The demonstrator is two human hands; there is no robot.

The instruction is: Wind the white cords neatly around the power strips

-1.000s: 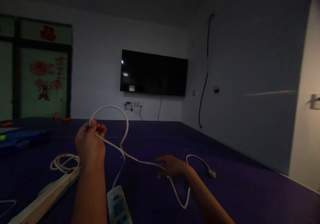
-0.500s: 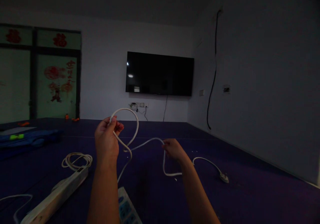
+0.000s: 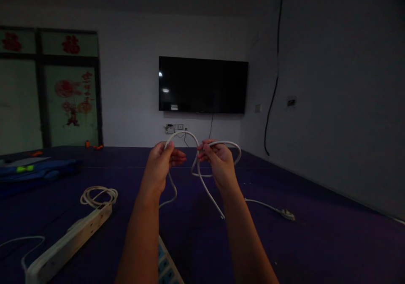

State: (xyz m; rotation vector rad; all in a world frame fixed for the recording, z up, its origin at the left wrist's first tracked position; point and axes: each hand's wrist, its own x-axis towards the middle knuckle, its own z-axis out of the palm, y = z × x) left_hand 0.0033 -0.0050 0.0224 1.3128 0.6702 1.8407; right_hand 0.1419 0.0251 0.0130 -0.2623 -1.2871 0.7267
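A white power cord point(image 3: 209, 193) hangs in loops between my two hands above the dark purple surface. My left hand point(image 3: 161, 163) pinches it between thumb and fingers at the left side of one loop. Close beside it, my right hand point(image 3: 218, 161) grips the cord where strands come together, with a second loop curving out to the right. At the right lies a plug point(image 3: 287, 214) on a length of white cord that runs behind my right forearm. Below, partly hidden by my left forearm, is a power strip point(image 3: 167, 265) with blue-green sockets.
Another white power strip point(image 3: 72, 242) lies at left, its cord coiled point(image 3: 99, 195) by its far end. Blue cloth point(image 3: 41, 170) lies farther left, with small orange objects point(image 3: 98, 147) behind. A television point(image 3: 202, 85) hangs on the far wall; a black cable point(image 3: 274, 94) hangs at right.
My right hand has moved up and in beside the left, bringing its part of the cord into a second loop. My left hand has shifted right. The view has tilted slightly.
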